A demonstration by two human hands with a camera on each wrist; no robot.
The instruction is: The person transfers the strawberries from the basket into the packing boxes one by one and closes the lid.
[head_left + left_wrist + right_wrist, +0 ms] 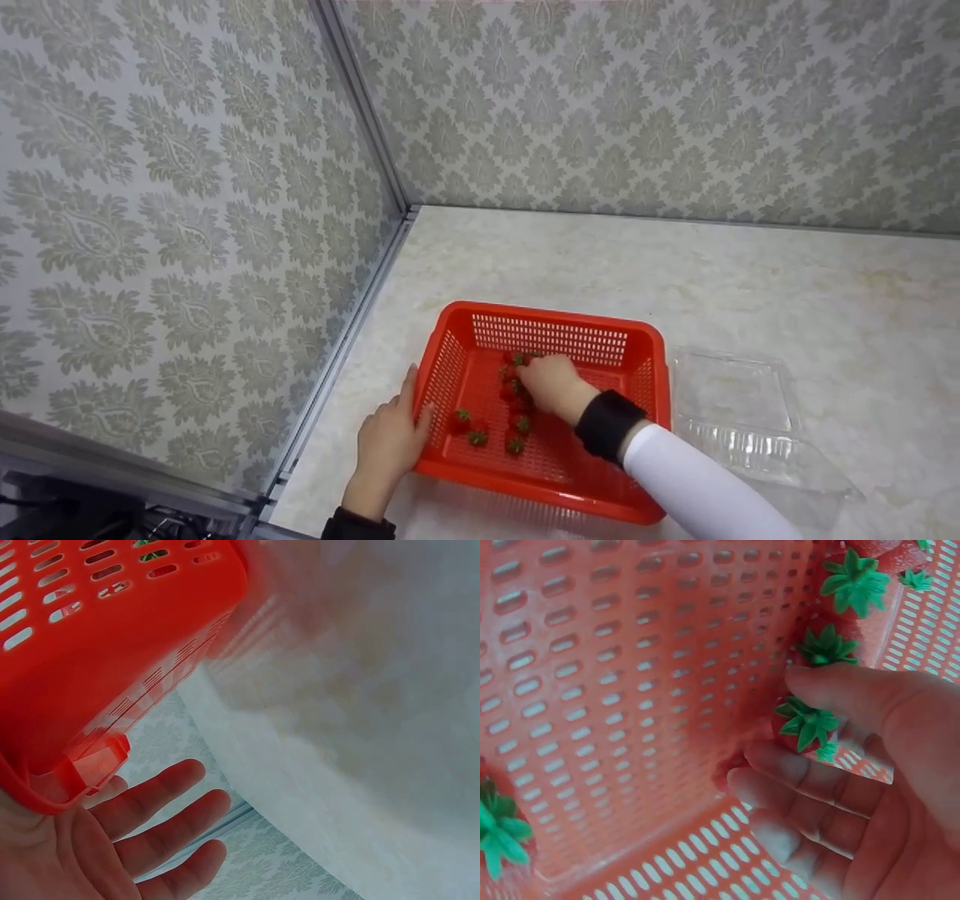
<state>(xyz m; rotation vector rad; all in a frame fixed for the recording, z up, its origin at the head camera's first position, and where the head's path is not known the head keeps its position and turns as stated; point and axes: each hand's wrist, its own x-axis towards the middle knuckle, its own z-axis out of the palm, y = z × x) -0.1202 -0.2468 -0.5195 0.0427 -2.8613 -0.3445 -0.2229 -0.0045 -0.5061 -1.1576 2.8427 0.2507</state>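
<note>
tabletop [540,262] borders basket [555,315]; right hand [555,382] inside

We are looking at a pale, marbled table [862,300] spreading across the centre and right of the frame. On it, a red basket [574,461] is standing at lower centre, and a clear plastic container [750,439] is lying just beside it, lower right.

Bright red strawberries [515,445] topped with green leaves [855,586] echo the solid red of a basket [555,313] patterned with rows of slots. Black wristbands [609,424] and a white sleeve [697,480] contrast with an off-white bench [525,259] mottled in faint tan. Grey-green leafy damask motifs repeat across pale wallpaper [540,105]; a plastic container [739,390] shows clear and colourless.
</note>
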